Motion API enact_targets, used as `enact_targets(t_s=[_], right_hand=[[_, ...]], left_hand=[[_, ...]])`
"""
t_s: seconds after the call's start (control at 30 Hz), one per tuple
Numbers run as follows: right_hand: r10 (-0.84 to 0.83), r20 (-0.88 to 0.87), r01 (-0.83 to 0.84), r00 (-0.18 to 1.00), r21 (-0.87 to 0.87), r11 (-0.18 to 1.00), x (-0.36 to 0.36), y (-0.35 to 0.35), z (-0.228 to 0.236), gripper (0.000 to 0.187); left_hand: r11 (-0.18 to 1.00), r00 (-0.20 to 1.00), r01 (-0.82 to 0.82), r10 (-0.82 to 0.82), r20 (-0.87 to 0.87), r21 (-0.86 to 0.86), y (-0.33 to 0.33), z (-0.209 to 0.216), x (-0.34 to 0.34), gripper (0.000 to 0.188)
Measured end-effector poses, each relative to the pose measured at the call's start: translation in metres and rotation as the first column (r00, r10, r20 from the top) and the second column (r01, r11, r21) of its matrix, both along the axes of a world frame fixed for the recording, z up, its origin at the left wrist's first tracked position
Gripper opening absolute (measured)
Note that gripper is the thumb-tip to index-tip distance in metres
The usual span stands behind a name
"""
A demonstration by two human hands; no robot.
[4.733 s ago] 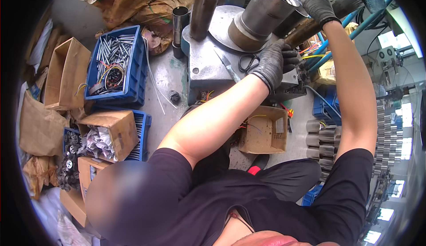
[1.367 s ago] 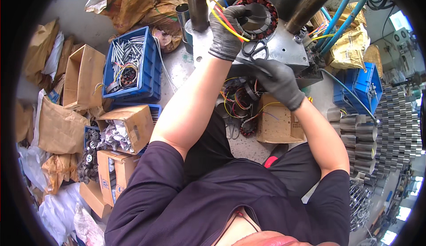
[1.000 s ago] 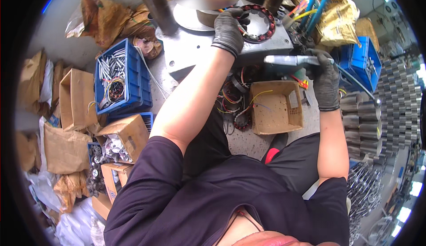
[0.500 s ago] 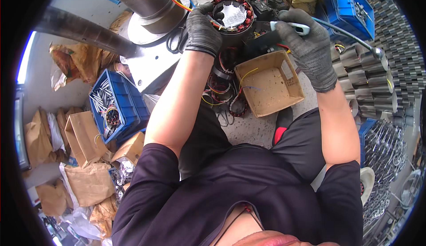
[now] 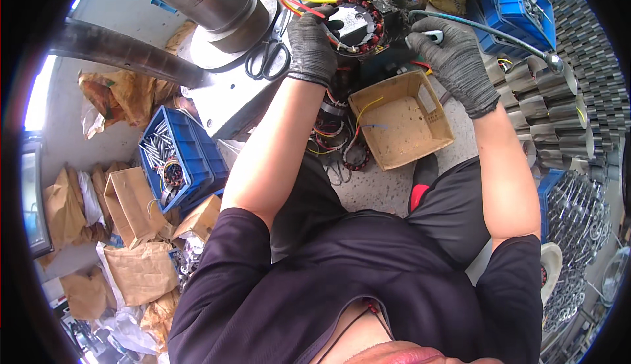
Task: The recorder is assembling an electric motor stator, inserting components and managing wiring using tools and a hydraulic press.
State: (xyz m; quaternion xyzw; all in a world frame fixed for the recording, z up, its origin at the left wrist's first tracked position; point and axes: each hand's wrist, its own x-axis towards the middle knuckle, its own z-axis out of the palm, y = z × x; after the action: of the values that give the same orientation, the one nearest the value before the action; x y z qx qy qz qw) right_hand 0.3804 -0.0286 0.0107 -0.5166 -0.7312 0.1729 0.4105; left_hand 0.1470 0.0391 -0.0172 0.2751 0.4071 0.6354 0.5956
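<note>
My left hand [image 5: 311, 50], in a grey glove, grips the left side of a motor stator [image 5: 377, 27], a ring with red-brown windings. Red and yellow lead wires [image 5: 296, 1] run out past the fingers at its upper left. A pale surface shows through the ring's opening. To the right, my right hand [image 5: 457, 65], also gloved, is closed around a tool with a pale handle [image 5: 434, 36]; the fingers hide most of it, so its kind is unclear. A blue-grey rod with a rounded metal end [image 5: 496, 32] passes just above that hand.
Black-handled scissors [image 5: 268, 60] lie left of my left hand, beside a large metal cylinder [image 5: 204, 6]. An open cardboard box [image 5: 401, 124] stands below the hands, with wired stators [image 5: 332, 124] beside it. Blue crates [image 5: 190, 160] and metal sleeves [image 5: 542, 101] flank me.
The stator has shifted slightly right and tilted, and its lead wires now spread across its top left. My right hand has turned, covering more of the pale handle. The scissors have come into clearer sight.
</note>
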Motion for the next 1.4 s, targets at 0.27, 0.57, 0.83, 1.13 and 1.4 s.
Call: enact_targets(t_s=[0.27, 0.57, 0.83, 1.13, 1.4], right_hand=[[0.043, -0.600, -0.239, 0.799, -0.250, 0.938, -0.004, -0.009, 0.020, 0.027], [0.164, -0.160, -0.154, 0.973, 0.068, 0.986, -0.053, 0.021, -0.002, 0.017], [0.148, -0.233, -0.142, 0.961, 0.041, 0.989, -0.069, 0.025, 0.022, 0.012], [0.154, -0.161, -0.145, 0.975, 0.063, 0.987, -0.087, 0.024, 0.023, 0.012], [0.090, 0.515, -0.396, 0.853, 0.523, 0.755, -0.082, 0.057, -0.006, 0.012]], left_hand=[[0.745, 0.892, 0.176, 0.156, -0.424, 0.643, 0.032, -0.023, -0.029, 0.047], [0.808, 0.774, 0.532, -0.342, -0.534, 0.253, 0.030, 0.006, -0.063, 0.059], [0.690, 0.395, 0.720, -0.324, -0.860, 0.071, -0.001, 0.052, -0.065, 0.087], [0.787, 0.196, 0.552, 0.199, -0.960, 0.276, -0.008, 0.029, -0.063, 0.075], [0.715, 0.291, 0.554, 0.314, -0.904, 0.426, -0.019, 0.031, -0.067, 0.074]])
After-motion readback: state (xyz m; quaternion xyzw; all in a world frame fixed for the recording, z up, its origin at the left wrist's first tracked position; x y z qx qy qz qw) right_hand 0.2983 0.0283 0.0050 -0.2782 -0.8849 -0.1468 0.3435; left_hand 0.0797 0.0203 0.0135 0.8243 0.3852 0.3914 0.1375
